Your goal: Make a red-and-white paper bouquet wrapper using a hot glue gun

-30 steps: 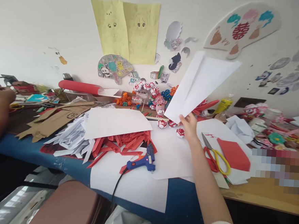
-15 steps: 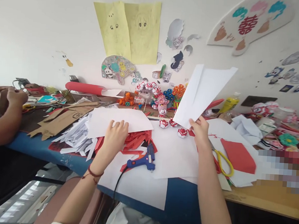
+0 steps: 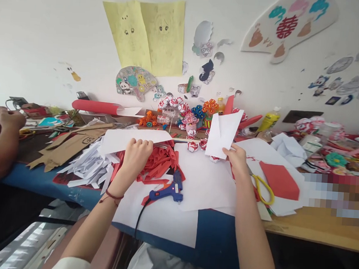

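Yellow pencil-drawn paper sheets (image 3: 146,40) | just below them: multicoloured fan-shaped cutout (image 3: 135,81) | lower left: red cylindrical roll (image 3: 95,107) | right: white fan-shaped panel (image 3: 290,29)

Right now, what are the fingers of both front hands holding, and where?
The right hand holds a folded white paper by its lower right corner; the left hand grips a white sheet by its near edge.

Wall (image 3: 45,27): was bright and softly lit
Below the tabletop (image 3: 323,232): shadow lay deep
Right edge: looked soft, stretched, one patch pixelated
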{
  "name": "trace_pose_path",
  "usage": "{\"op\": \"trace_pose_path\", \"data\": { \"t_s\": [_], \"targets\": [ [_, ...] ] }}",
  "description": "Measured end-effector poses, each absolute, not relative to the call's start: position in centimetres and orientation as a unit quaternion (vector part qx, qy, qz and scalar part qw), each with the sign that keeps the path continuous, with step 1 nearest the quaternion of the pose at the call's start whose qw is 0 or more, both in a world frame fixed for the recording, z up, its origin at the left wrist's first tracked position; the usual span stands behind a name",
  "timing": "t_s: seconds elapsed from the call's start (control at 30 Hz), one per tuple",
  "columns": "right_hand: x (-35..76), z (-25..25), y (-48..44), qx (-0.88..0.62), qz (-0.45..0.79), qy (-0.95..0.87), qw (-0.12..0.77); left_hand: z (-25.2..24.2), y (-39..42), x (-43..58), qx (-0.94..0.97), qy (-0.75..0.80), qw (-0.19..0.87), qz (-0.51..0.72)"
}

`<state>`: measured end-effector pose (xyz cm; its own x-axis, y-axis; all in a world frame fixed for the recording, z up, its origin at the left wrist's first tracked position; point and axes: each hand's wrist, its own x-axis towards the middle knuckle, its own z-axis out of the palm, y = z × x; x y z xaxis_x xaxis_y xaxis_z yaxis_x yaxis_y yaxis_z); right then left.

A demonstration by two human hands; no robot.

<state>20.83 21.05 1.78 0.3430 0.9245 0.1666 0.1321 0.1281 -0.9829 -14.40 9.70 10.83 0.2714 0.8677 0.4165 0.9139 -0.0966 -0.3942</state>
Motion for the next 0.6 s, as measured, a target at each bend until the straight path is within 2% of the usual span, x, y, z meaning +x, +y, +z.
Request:
{"op": "trace_pose_path", "data": {
  "t_s": [0.1,0.23,0.4,0.47,0.6],
  "targets": [
    [21.0,1.6,21.3,-0.609,0.293,-0.469,0.569,11.5,9.8,-15.3,-0.724,-0.591,0.341,-0.095],
    [21.2,1.8,21.0,-0.670,0.187,-0.471,0.543,13.1,9.8,-16.1,-0.692,-0.524,0.397,-0.297],
    [20.5,3.0,20.0,-0.685,0.064,-0.477,0.547,16.6,9.8,-14.6,-0.593,-0.459,0.313,-0.582],
    [19.3,3.9,19.5,-0.611,0.100,-0.534,0.576,18.1,10.1,-13.6,-0.573,-0.447,0.250,-0.640],
    [15.7,6.3,18.4,-0.347,0.300,-0.669,0.584,20.5,12.0,-12.3,-0.569,-0.394,0.141,-0.708]
  ]
}}
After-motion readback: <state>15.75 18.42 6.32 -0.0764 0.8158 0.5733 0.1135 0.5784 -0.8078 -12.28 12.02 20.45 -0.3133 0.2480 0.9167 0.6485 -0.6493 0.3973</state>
